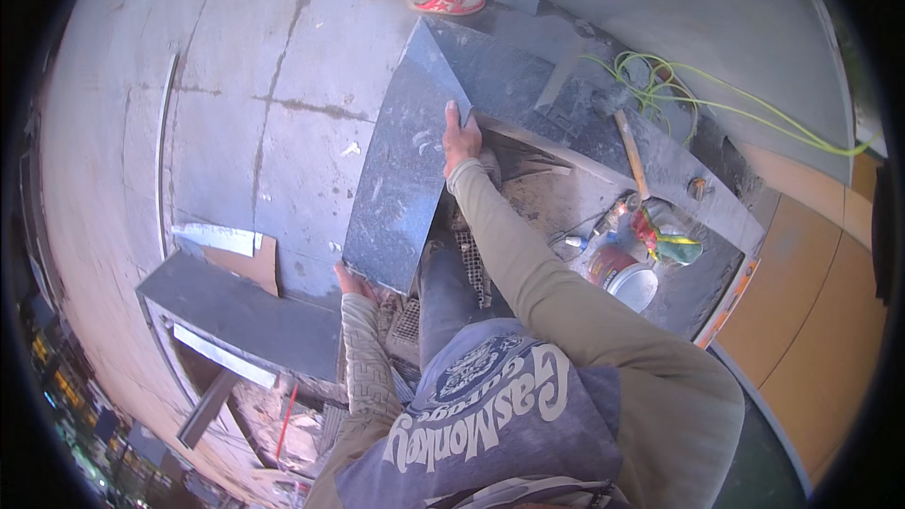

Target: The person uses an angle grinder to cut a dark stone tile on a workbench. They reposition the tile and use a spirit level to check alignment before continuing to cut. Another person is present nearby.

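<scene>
A dark grey stone slab [401, 170] with pale scuffs tilts in front of me, narrowing toward its far corner. My left hand [353, 283] grips its near left corner, with most of the fingers hidden beneath. Along the right edge my right hand [460, 139] is closed on the slab, thumb on the upper face. Under and beside the slab, a framed opening shows rubble and a perforated brick [468, 259]. Another dark slab [509, 71] lies just beyond my right hand, its near edge bordering the opening.
On the right are a hammer [632, 155], a tub with a white lid [630, 285], a red and green cloth or glove [674, 245] and a coiled green cord [650, 85]. A person's red shoe [451, 3] stands at the far edge. Left lies a dark slab ledge [250, 306] with cardboard [253, 264].
</scene>
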`<control>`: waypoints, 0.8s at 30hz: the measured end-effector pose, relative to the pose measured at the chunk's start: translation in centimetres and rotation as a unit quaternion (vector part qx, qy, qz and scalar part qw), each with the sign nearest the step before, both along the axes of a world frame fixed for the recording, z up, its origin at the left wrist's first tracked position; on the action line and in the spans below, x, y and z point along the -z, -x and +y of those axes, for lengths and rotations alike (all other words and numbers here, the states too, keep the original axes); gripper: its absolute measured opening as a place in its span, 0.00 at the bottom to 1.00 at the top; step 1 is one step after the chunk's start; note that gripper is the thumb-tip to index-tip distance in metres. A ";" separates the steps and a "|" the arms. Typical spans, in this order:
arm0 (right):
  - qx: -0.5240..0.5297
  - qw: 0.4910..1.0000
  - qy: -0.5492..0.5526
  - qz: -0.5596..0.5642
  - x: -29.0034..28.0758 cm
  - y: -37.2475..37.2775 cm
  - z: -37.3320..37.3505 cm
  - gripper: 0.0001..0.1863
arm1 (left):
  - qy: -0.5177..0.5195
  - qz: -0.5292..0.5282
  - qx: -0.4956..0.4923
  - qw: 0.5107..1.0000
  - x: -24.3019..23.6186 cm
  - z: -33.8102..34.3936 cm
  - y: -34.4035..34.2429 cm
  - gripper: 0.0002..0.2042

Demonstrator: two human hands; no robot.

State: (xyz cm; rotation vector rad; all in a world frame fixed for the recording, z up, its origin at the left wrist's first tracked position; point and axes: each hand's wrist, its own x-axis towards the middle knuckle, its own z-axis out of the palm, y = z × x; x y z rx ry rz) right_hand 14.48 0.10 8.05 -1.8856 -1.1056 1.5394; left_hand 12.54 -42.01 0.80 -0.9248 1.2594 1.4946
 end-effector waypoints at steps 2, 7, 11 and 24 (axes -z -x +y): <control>-0.005 0.997 -0.003 0.076 -1.5 -0.8 -0.6 0.33 | 0.053 -0.067 -0.005 0.996 -2.0 -0.5 0.7 0.45; 0.049 0.993 -0.042 0.098 -6.8 -3.5 -1.9 0.30 | 0.093 0.024 0.121 0.988 -9.5 1.7 3.9 0.47; 0.137 0.957 0.065 0.247 -12.4 -8.3 -2.8 0.33 | 0.120 0.049 0.217 0.968 -15.7 5.6 6.5 0.47; 0.498 0.817 0.054 0.287 -16.8 -34.7 -7.7 0.39 | -0.024 0.024 0.548 0.836 -17.0 23.1 2.0 0.51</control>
